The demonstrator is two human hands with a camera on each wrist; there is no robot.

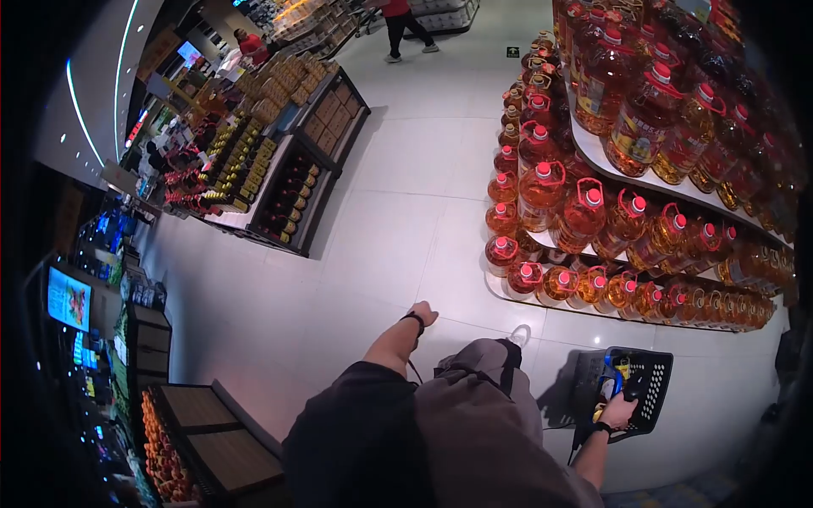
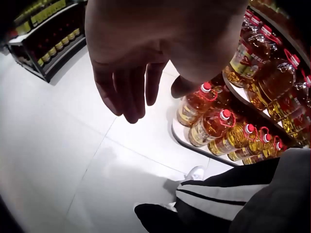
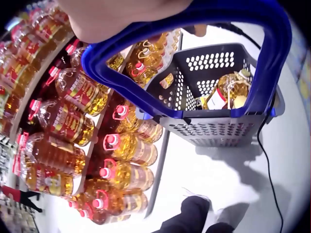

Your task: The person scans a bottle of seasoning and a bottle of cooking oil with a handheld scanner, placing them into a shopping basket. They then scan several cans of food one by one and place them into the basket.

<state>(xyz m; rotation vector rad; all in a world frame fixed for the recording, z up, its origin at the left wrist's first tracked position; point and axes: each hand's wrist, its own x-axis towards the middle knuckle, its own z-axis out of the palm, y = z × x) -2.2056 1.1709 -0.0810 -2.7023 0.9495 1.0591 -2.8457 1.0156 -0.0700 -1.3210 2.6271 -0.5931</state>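
While the fingers of your right hand (image 1: 618, 412) curl round the blue handle (image 3: 279, 51), the basket (image 3: 209, 127) hangs near the oil-bottle display (image 1: 593, 151). Grip firmly, carry it level, and give the display's bottles (image 1: 584, 216) ample clearance. Your left hand (image 1: 426, 313), apart from the display, hangs with fingers relaxed, holding nothing; use it for balance.

Left of the oil shelf (image 1: 584, 142), floor (image 1: 406, 220) gives my left grip (image 1: 425, 313) room to pass, as far as a display stand (image 1: 275, 173). Oil bottles (image 1: 542, 193) (packed close) block the way through it; on its near side, my basket (image 3: 209, 128) takes up space below my right grip (image 1: 618, 412).
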